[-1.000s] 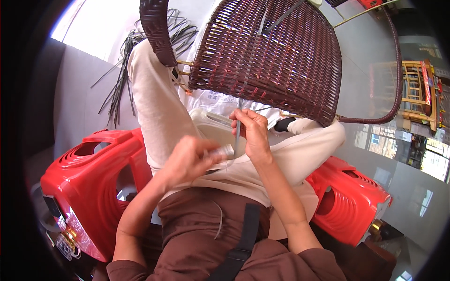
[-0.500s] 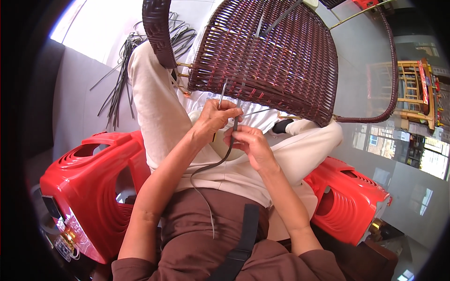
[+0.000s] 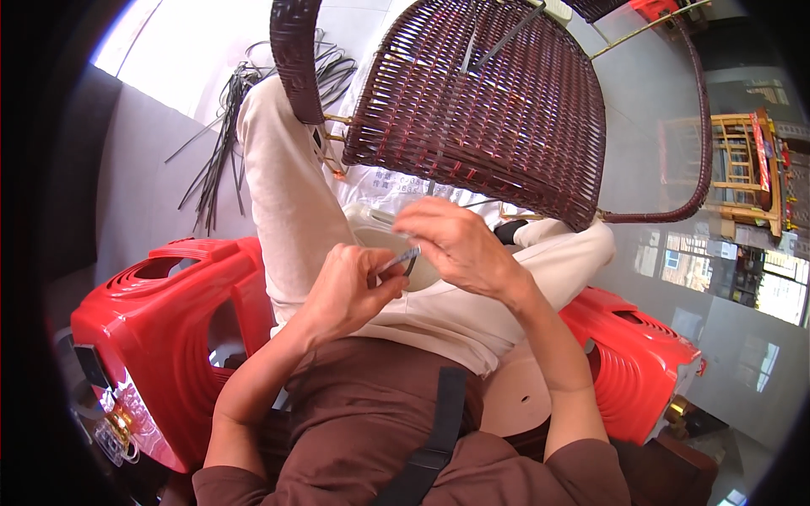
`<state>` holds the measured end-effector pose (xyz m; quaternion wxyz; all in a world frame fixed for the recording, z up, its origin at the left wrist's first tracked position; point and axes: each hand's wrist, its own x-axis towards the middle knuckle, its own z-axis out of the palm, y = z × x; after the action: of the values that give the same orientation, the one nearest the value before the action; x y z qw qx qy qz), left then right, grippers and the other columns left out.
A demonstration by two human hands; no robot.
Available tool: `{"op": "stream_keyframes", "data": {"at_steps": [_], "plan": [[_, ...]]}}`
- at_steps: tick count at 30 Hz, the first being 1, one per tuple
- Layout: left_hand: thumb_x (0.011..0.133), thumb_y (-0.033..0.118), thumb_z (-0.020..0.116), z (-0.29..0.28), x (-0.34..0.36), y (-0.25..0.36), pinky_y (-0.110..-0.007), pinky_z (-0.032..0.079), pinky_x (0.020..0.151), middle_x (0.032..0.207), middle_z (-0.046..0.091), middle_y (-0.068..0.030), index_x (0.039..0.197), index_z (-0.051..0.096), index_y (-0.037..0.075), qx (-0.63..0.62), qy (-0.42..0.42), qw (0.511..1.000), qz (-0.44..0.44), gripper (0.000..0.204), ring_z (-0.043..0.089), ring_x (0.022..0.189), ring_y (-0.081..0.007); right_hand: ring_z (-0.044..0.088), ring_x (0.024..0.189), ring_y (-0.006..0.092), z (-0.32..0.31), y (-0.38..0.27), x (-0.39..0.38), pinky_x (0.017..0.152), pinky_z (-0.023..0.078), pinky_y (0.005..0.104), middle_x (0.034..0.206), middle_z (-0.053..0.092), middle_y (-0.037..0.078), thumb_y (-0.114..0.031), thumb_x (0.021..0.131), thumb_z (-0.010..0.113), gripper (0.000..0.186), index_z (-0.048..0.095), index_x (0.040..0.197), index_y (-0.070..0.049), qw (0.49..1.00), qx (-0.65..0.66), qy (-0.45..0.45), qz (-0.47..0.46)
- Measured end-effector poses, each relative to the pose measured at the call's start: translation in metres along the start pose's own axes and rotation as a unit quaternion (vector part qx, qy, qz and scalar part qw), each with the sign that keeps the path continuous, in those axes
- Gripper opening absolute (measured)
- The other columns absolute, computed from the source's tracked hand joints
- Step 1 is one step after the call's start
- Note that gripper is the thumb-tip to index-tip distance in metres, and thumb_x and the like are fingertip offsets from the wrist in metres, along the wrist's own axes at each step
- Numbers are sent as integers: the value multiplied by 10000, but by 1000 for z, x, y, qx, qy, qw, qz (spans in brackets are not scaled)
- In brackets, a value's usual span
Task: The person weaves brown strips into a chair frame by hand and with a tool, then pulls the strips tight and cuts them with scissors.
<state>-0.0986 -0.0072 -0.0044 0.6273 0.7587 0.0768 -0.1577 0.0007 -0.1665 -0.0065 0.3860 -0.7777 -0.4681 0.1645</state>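
Chair (image 3: 481, 118) far ctr, beyond left hand (image 3: 350, 287) & right hand (image 3: 460, 244); strips (image 3: 221, 139) on floor (image 3: 152, 185) far L; rack (image 3: 747, 211) far R. L stool (image 3: 160, 337) near L, R stool (image 3: 654, 363) near R, lap (image 3: 439, 320) btwn.

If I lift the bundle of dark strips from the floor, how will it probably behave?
The dark strips would probably bend and droop, since many lie in loose curves. They look thin, so each is likely light. Because they cross and overlap, lifting some may drag others along.
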Motion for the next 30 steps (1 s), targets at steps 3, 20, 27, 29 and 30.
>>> {"op": "stream_keyframes", "data": {"at_steps": [3,20,27,29,30], "plan": [[696,55,654,-10,-13,1,-264,340,428,515,529,-100,689,604,-45,88,-16,996,22,112,393,464,-50,563,834,284,-9,-1,8,729,455,375,801,576,92,-84,760,600,104,617,829,-8,990,29,-137,-4],[716,115,609,-30,-28,-11,-443,449,608,640,577,-191,724,633,37,249,-111,961,48,81,564,659,-371,579,648,266,-67,12,-27,591,447,361,679,596,78,-109,701,620,71,608,693,-39,962,-73,-247,88],[722,102,620,-50,-36,-19,-406,455,592,621,574,-191,774,643,13,209,-62,976,-20,106,561,621,-368,594,621,286,-62,-12,-31,595,458,372,649,614,109,-166,742,636,90,659,747,-79,956,-67,-274,78],[726,114,622,-48,-36,-17,-408,455,594,625,575,-191,778,646,20,194,-52,980,-12,110,562,626,-369,584,633,309,-56,-25,-32,596,455,390,641,596,130,-172,765,616,112,641,752,-64,942,-54,-321,84],[729,126,625,-46,-35,-15,-411,454,595,630,576,-192,782,649,27,180,-43,983,-4,115,563,630,-370,584,633,309,-53,-27,-36,596,455,390,641,596,130,-172,765,616,112,641,752,-64,942,-57,-321,84]]}}
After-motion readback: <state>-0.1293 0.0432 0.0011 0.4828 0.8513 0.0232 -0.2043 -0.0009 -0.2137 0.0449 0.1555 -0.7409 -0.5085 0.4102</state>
